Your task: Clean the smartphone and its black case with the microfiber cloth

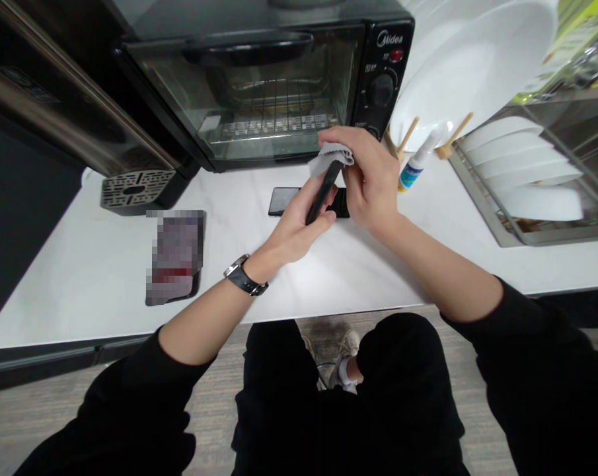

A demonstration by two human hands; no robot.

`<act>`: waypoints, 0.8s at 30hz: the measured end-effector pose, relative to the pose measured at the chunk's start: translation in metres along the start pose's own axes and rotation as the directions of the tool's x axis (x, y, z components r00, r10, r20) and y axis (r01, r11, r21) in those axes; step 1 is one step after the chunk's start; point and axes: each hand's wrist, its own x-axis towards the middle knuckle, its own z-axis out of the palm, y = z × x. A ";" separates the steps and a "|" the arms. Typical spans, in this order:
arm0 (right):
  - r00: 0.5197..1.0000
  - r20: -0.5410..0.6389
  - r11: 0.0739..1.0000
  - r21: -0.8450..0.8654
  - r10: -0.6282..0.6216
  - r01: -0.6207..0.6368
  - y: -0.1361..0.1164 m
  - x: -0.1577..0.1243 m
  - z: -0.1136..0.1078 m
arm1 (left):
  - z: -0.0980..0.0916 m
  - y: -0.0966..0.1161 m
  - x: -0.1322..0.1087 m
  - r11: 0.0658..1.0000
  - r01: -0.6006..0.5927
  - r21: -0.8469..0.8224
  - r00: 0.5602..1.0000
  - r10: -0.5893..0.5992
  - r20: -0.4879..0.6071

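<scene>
Holds black slab (321,195) in left hand (299,228), tilted and nearly edge-on, raised over the bench (373,268) in front of the oven (269,99); can't make out either face. Pinches grey cloth (328,160) in right hand (373,175), folded over the slab's upper end and hiding it; can't tell exact placing of the right fingertips.

Shows flat phone (283,200) on bench beyond the left hand, partly blocked by it. Shows pixelated phone (177,258) at left, screen unreadable. Cuts off oven top, plates (462,73) and dark machine (45,59) at edge of view.

Works at white, faintly veined bench. Has drip tray (137,188) at machine's foot, spray bottle (412,173) beside wooden pegs (457,135) at right, then dish rack (499,221) with white bowls (521,162) leaning in a row. Below, shows streaky grey-brown floor (26,420), black trousers (279,396), light shoes (348,347). Wears dark-strapped watch (243,274) on left wrist.

Reads "Midea" on oven panel, above red spot and knob (380,90). Can't read the bottle's blue label for sure, nor small marks round the knob.
</scene>
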 end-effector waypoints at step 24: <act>0.998 0.059 0.998 0.057 0.022 -0.025 -0.005 -0.003 0.003 | 0.005 -0.009 -0.003 0.997 0.048 -0.057 0.998 -0.050 -0.036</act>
